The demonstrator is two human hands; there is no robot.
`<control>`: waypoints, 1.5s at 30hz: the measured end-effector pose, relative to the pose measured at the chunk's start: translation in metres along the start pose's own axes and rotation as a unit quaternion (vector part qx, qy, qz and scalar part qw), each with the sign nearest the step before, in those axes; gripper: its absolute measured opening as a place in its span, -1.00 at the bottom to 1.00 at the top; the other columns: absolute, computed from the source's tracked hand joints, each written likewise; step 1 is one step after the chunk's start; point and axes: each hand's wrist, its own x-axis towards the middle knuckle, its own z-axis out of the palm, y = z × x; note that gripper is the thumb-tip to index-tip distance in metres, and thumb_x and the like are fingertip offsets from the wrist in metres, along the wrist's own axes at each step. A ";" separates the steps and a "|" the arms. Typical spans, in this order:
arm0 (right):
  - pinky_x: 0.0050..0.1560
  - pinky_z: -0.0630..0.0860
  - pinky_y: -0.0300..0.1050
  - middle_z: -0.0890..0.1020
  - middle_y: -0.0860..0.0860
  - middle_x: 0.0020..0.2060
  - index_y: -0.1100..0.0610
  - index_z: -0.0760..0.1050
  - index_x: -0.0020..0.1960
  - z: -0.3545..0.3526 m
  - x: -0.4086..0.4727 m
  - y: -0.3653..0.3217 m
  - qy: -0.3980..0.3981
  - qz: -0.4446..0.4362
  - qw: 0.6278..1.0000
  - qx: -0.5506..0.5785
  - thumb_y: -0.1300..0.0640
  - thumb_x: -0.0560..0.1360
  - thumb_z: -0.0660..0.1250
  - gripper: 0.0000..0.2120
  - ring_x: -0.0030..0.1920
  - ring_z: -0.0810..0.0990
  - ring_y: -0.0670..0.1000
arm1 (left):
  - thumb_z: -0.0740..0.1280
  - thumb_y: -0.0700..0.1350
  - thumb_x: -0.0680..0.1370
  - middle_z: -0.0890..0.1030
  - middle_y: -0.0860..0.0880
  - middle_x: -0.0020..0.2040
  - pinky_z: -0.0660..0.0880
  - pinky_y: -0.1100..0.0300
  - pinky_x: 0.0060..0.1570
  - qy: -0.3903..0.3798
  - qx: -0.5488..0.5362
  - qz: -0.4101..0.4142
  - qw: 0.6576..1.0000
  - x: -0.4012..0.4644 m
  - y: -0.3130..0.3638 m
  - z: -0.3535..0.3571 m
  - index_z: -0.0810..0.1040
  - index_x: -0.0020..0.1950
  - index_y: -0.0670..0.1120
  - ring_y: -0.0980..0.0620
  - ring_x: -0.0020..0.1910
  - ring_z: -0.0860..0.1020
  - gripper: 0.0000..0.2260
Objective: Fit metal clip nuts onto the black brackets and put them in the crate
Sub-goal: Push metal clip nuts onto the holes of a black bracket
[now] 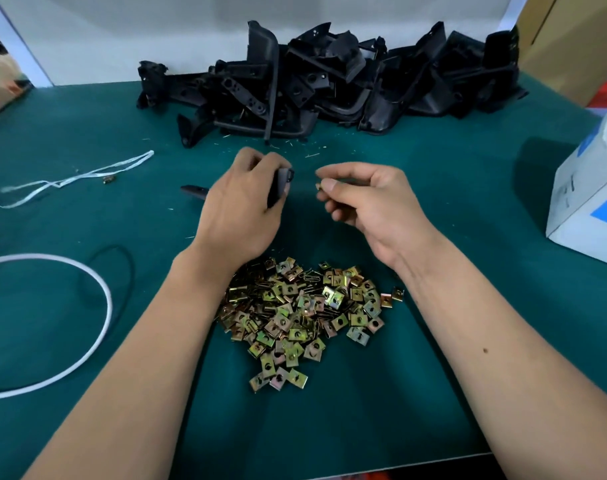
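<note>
At the centre of the frame, the left hand (241, 206) grips a black bracket (280, 183), its far end sticking out past the wrist. Just right of it, the right hand (368, 206) pinches a small clip nut (318, 186) between thumb and forefinger. A heap of clip nuts (305, 317) lies on the green table (468, 202) below the hands; a pile of brackets (329, 81) sits at the top.

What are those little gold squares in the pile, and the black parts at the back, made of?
The clip nuts look like thin stamped metal with a shiny, yellowish iridescent plating that catches the light. The black brackets seem to be moulded plastic: matte, with ribs and holes, though I can't be sure.
</note>
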 end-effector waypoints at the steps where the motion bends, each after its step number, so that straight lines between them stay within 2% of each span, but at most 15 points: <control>1: -0.29 0.55 -0.26 0.72 0.09 -0.26 0.20 0.68 0.00 0.001 0.000 0.000 0.001 0.007 1.000 0.006 0.34 0.54 0.44 -0.90 -0.31 0.62 -0.05 | 0.25 0.01 0.67 0.50 -0.06 0.18 0.48 -0.02 0.00 -0.004 0.000 -0.007 1.000 0.000 0.002 0.000 0.49 0.31 0.00 -0.17 0.02 0.55 -0.77; 6: -0.30 0.55 -0.27 0.72 0.11 -0.27 0.23 0.66 -0.07 0.005 -0.002 0.002 0.006 0.010 1.000 0.020 0.34 0.53 0.45 -0.95 -0.31 0.64 -0.05 | 0.22 0.31 0.58 0.58 -0.14 0.20 0.46 -0.05 0.11 -0.060 0.014 -0.043 0.997 0.001 0.006 0.000 0.32 0.49 0.01 -0.22 0.16 0.56 -0.42; 8: -0.30 0.55 -0.27 0.72 0.12 -0.26 0.23 0.66 -0.06 0.005 -0.002 0.002 0.004 0.014 1.000 0.023 0.35 0.54 0.44 -0.94 -0.31 0.65 -0.05 | 0.35 0.33 0.50 0.56 -0.07 0.30 0.44 0.02 0.23 -0.090 -0.048 -0.057 0.993 0.000 0.003 -0.002 0.28 0.53 0.05 -0.11 0.30 0.51 -0.30; 10: -0.30 0.55 -0.28 0.74 0.13 -0.23 0.23 0.66 -0.06 0.005 -0.002 0.002 0.004 0.016 1.000 0.022 0.34 0.54 0.43 -0.94 -0.31 0.65 -0.06 | 0.49 0.35 0.37 0.45 0.02 0.45 0.32 0.06 0.41 -0.145 -0.125 -0.076 0.979 0.000 -0.003 -0.007 0.23 0.58 0.11 0.01 0.46 0.38 -0.13; 13: -0.32 0.55 -0.27 0.75 0.13 -0.20 0.21 0.66 -0.04 0.004 -0.002 0.002 0.002 0.014 1.000 0.005 0.33 0.54 0.44 -0.94 -0.30 0.66 -0.06 | 0.59 0.35 0.24 0.35 0.11 0.53 0.20 -0.01 0.56 -0.212 -0.190 -0.083 0.955 -0.001 -0.012 -0.010 0.17 0.63 0.15 0.14 0.52 0.28 0.07; 15: -0.33 0.54 -0.27 0.75 0.13 -0.17 0.20 0.66 -0.05 0.004 -0.002 0.002 -0.004 0.016 1.000 -0.003 0.33 0.52 0.46 -0.93 -0.29 0.66 -0.06 | 0.61 0.25 0.23 0.33 0.12 0.55 0.19 0.08 0.56 -0.205 -0.252 -0.093 0.941 -0.001 -0.016 -0.011 0.18 0.64 0.12 0.22 0.52 0.24 0.07; 17: -0.33 0.54 -0.27 0.75 0.13 -0.14 0.20 0.68 -0.06 0.005 -0.003 0.002 -0.010 0.013 1.000 -0.014 0.33 0.50 0.49 -0.93 -0.28 0.66 -0.06 | 0.61 0.21 0.21 0.34 0.07 0.56 0.20 0.12 0.54 -0.183 -0.277 -0.101 0.938 0.000 -0.017 -0.009 0.20 0.64 0.06 0.20 0.54 0.25 0.08; 19: -0.34 0.54 -0.27 0.74 0.12 -0.16 0.21 0.68 -0.07 0.006 -0.003 0.002 -0.014 0.009 1.000 -0.018 0.33 0.49 0.50 -0.93 -0.29 0.66 -0.06 | 0.63 0.23 0.17 0.42 0.04 0.50 0.28 0.17 0.51 -0.148 -0.255 -0.093 0.951 0.002 -0.015 -0.006 0.24 0.62 0.00 0.14 0.49 0.36 0.11; 22: -0.32 0.54 -0.25 0.73 0.08 -0.24 0.23 0.68 -0.07 0.008 -0.003 0.004 -0.012 -0.001 1.000 -0.015 0.34 0.48 0.51 -0.94 -0.31 0.64 -0.06 | 0.69 0.21 0.12 0.46 0.13 0.34 0.33 0.40 0.32 -0.095 -0.214 -0.059 0.970 0.001 -0.009 0.000 0.28 0.58 -0.02 0.19 0.32 0.44 0.12; 27: -0.31 0.55 -0.24 0.70 0.08 -0.27 0.22 0.67 -0.11 0.009 -0.003 0.005 -0.010 -0.008 1.000 -0.014 0.36 0.47 0.51 -0.92 -0.33 0.63 -0.06 | 0.68 0.23 0.10 0.49 0.06 0.30 0.45 0.20 0.34 -0.060 -0.204 -0.024 0.977 0.000 -0.005 0.000 0.28 0.55 -0.08 0.09 0.27 0.51 0.14; 30: -0.31 0.55 -0.25 0.70 0.08 -0.28 0.21 0.67 -0.13 0.009 -0.003 0.004 -0.020 -0.008 1.000 -0.014 0.37 0.47 0.50 -0.91 -0.33 0.63 -0.06 | 0.68 0.23 0.09 0.49 0.06 0.28 0.48 0.20 0.28 -0.051 -0.197 -0.016 0.979 -0.001 -0.004 -0.001 0.28 0.55 -0.10 0.06 0.22 0.54 0.14; 35: -0.36 0.53 -0.23 0.67 0.09 -0.33 0.22 0.61 -0.10 0.012 -0.006 0.003 -0.022 -0.014 0.999 -0.026 0.41 0.44 0.51 -0.86 -0.37 0.60 -0.04 | 0.72 0.18 0.09 0.49 0.08 0.27 0.38 0.42 0.21 -0.047 -0.162 -0.005 0.986 0.000 -0.002 0.001 0.29 0.55 -0.11 0.08 0.21 0.51 0.14; 39: -0.42 0.46 -0.23 0.61 0.09 -0.35 0.20 0.56 -0.05 0.013 -0.008 0.002 -0.018 -0.018 0.999 -0.024 0.41 0.44 0.51 -0.80 -0.40 0.55 -0.04 | 0.72 0.21 0.08 0.48 -0.03 0.42 0.39 0.19 0.38 -0.049 -0.130 0.001 0.990 0.002 0.005 0.002 0.27 0.56 -0.11 0.00 0.37 0.46 0.18; 45: -0.45 0.40 -0.23 0.59 0.09 -0.35 0.17 0.53 -0.06 0.012 -0.007 0.001 0.001 -0.014 1.000 -0.017 0.44 0.43 0.49 -0.76 -0.43 0.52 -0.05 | 0.71 0.16 0.15 0.50 -0.03 0.41 0.45 0.21 0.29 -0.080 -0.148 -0.009 0.986 0.002 -0.003 -0.005 0.26 0.60 -0.07 0.05 0.25 0.55 0.13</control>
